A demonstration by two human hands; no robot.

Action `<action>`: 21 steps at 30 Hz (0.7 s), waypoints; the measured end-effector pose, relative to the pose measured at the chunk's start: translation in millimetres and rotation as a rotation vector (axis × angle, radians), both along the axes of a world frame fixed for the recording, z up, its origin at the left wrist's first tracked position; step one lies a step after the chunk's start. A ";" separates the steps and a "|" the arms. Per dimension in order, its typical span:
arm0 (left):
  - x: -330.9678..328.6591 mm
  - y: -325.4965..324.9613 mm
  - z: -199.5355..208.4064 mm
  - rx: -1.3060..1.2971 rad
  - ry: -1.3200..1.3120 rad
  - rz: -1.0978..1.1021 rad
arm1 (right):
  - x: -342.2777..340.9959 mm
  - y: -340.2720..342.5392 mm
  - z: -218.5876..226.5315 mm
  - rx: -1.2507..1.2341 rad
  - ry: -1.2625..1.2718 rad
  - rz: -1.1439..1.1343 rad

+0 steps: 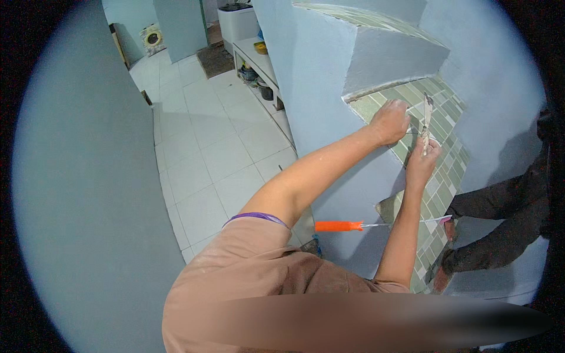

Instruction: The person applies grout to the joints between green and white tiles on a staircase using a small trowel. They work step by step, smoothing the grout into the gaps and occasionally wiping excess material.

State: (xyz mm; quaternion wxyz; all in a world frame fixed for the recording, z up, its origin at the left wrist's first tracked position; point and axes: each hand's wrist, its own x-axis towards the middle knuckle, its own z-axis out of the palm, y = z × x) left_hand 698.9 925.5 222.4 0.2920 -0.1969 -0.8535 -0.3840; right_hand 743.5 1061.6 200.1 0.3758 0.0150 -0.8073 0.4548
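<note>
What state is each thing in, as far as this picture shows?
Left hand: fingers curled, contents unclear
Right hand: closed on the scraper
Scraper: held, tip dark-smudged
Green tiles: laid
Orange-handled tool: across the tiles, orange end past their edge
Floor mat: flat

A dusty brown short-sleeved top with a purple edge at one sleeve.
The top (223, 265) fills the lower middle of the frame, a pinkish brown cloth, darker and creased toward the centre, with faint pale smudges over the left shoulder. A narrow purple band (259, 217) rims the left sleeve; the right sleeve (393, 287) ends in plain brown. Both forearms are bare, as are the left grip (391, 122), whitish about the knuckles, and the right grip (424, 159). The bottom edge is blurred.
</note>
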 end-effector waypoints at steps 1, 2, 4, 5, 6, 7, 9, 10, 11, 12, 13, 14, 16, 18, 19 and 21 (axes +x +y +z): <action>-5.5 4.7 -2.0 -0.022 -0.027 0.026 | 0.1 -0.5 0.2 0.005 0.042 0.013; -7.9 7.3 -6.5 -0.040 -0.037 0.033 | 0.9 -0.8 0.3 0.013 0.030 0.008; -7.9 13.5 -16.0 -0.082 -0.077 0.045 | 1.6 -1.6 0.4 0.001 0.043 0.027; -8.5 15.7 -18.4 -0.075 0.001 0.054 | 1.9 -2.0 0.3 0.000 0.054 0.047; -8.9 16.9 -20.2 -0.080 0.039 0.062 | 2.4 -2.0 0.4 -0.021 0.035 0.047; -8.6 17.2 -21.7 -0.079 0.076 0.071 | 3.0 -2.2 0.3 -0.036 0.015 0.058; -7.5 18.0 -23.2 -0.071 0.085 0.082 | 4.7 -2.4 0.3 -0.029 0.000 0.049; -7.3 18.2 -22.8 -0.094 0.070 0.086 | 5.6 -2.6 0.5 -0.008 0.010 0.028; -7.2 17.3 -22.9 -0.104 0.079 0.096 | 6.6 -3.0 0.7 0.019 0.044 0.018; -7.5 16.5 -22.6 -0.109 0.055 0.077 | 7.6 -3.4 1.1 -0.029 0.033 0.060; -7.6 16.3 -22.7 -0.112 0.053 0.083 | 8.4 -4.1 1.5 -0.016 0.033 0.052; -7.4 16.7 -23.2 -0.105 0.063 0.093 | 9.3 -4.6 2.3 -0.009 0.048 0.051; -7.7 17.5 -23.7 -0.104 0.066 0.100 | 11.0 -5.8 4.2 0.009 0.035 0.054; -8.4 18.3 -23.7 -0.104 0.033 0.097 | 12.8 -6.8 5.9 -0.003 -0.034 0.036; -8.7 18.0 -23.7 -0.099 0.028 0.103 | 13.6 -7.0 6.6 -0.006 -0.037 0.028; -8.3 18.4 -23.5 -0.129 0.042 0.128 | 14.7 -7.6 6.9 -0.013 -0.027 0.044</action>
